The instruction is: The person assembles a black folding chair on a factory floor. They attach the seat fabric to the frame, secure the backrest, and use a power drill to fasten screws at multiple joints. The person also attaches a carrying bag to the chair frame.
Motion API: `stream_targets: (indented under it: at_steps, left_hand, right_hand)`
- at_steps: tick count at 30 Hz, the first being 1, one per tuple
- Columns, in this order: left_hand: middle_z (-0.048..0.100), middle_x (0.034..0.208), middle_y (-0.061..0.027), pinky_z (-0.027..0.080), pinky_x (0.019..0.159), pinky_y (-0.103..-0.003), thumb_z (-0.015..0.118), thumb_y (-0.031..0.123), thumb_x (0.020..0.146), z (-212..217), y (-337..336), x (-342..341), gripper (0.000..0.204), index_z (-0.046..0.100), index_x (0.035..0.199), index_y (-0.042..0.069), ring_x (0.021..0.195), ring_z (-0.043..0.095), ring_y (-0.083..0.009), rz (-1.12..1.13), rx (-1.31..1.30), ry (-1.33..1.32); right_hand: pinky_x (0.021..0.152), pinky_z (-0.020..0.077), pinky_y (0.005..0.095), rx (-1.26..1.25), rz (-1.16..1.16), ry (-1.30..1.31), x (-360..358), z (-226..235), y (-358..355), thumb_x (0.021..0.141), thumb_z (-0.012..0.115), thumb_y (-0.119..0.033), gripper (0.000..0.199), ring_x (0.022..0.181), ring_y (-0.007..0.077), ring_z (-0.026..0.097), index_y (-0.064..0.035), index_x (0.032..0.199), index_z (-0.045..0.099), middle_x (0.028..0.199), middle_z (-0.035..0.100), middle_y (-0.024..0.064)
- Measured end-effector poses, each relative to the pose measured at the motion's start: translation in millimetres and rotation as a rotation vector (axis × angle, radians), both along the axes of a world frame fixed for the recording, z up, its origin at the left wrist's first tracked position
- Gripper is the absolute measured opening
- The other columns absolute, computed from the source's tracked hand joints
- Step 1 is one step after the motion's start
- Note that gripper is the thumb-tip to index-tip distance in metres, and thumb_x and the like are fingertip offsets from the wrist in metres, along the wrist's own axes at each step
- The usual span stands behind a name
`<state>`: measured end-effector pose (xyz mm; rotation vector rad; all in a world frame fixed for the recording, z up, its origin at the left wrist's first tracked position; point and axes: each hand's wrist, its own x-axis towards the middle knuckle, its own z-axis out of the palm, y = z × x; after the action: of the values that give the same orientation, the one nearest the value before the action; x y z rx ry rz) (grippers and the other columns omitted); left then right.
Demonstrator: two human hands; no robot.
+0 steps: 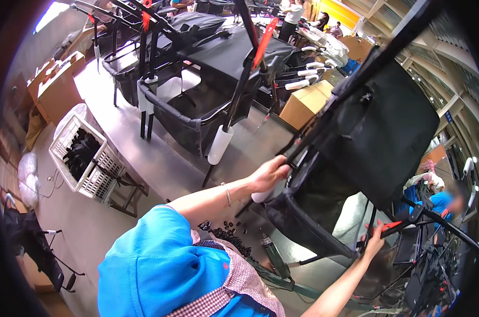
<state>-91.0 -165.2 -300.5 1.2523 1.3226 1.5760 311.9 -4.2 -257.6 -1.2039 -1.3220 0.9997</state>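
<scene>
A black stroller frame (377, 132) with fabric seat and a sagging lower basket stands tilted on the metal workbench in front of me. My left hand (268, 175) is closed round a tube at its near left side, beside a white sleeve on the leg. At the basket's near right corner, my right hand (374, 242) grips the frame close to a red lever (392, 226). Its fingertips are partly hidden behind the tube. A dark power screwdriver (275, 256) lies on the bench between my arms, with a heap of small black parts (230, 239) beside it.
More black stroller frames (197, 108) stand on the bench (118, 124) ahead and left. A cardboard box (305, 104) sits behind mine. On the left, a white basket (81, 179) of black parts rests on a stool. A person in blue (439, 202) is at the right, near many frames.
</scene>
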Motion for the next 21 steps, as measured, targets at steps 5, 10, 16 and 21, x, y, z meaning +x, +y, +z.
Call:
stream_targets:
  at_steps: [5, 10, 16, 21]
  left_hand:
    - [0.055, 0.094, -0.0012, 0.041, 0.082, -0.026, 0.046, 0.023, 0.099, 1.7, -27.4, -51.5, 0.025, 0.050, 0.110, 0.001, 0.089, 0.048, -0.0100, 0.201, -0.028, -0.053]
    - [0.056, 0.085, -0.0062, 0.043, 0.080, -0.030, 0.045, 0.022, 0.099, 7.3, -68.8, -88.0, 0.023, 0.049, 0.107, 0.001, 0.084, 0.051, -0.0142, 0.340, 0.059, 0.047]
    - [0.055, 0.090, -0.0006, 0.041, 0.081, -0.024, 0.046, 0.023, 0.100, 6.5, -94.8, -140.9, 0.023, 0.049, 0.108, 0.002, 0.087, 0.048, -0.0085, 0.337, -0.006, 0.061]
    - [0.062, 0.104, -0.0106, 0.045, 0.086, -0.031, 0.050, 0.021, 0.095, 10.5, -128.2, -201.9, 0.037, 0.049, 0.123, -0.002, 0.097, 0.057, -0.0182, 0.441, -0.109, 0.045]
  right_hand:
    - [0.038, 0.0322, 0.0219, 0.017, 0.106, 0.008, -85.4, 2.6, 3.2, 0.095, 0.049, -0.045, 0.054, 0.042, 0.0077, 0.044, -0.0068, 0.134, 0.046, 0.080, 0.064, 0.0108]
    - [0.037, 0.0314, 0.0211, 0.006, 0.160, 0.008, -150.6, 2.0, -6.3, 0.096, 0.048, -0.043, 0.053, 0.041, 0.0073, 0.043, -0.0121, 0.138, 0.043, 0.081, 0.064, 0.0128]
    - [0.035, 0.0313, 0.0216, 0.016, 0.205, -0.012, -203.9, 0.7, -22.4, 0.097, 0.043, -0.045, 0.052, 0.039, 0.0070, 0.044, -0.0146, 0.139, 0.042, 0.080, 0.064, 0.0116]
    - [0.043, 0.0342, 0.0227, -0.018, 0.221, -0.112, -266.6, -3.4, -35.2, 0.094, 0.043, -0.052, 0.049, 0.047, 0.0073, 0.046, -0.0199, 0.129, 0.055, 0.080, 0.065, 0.0069]
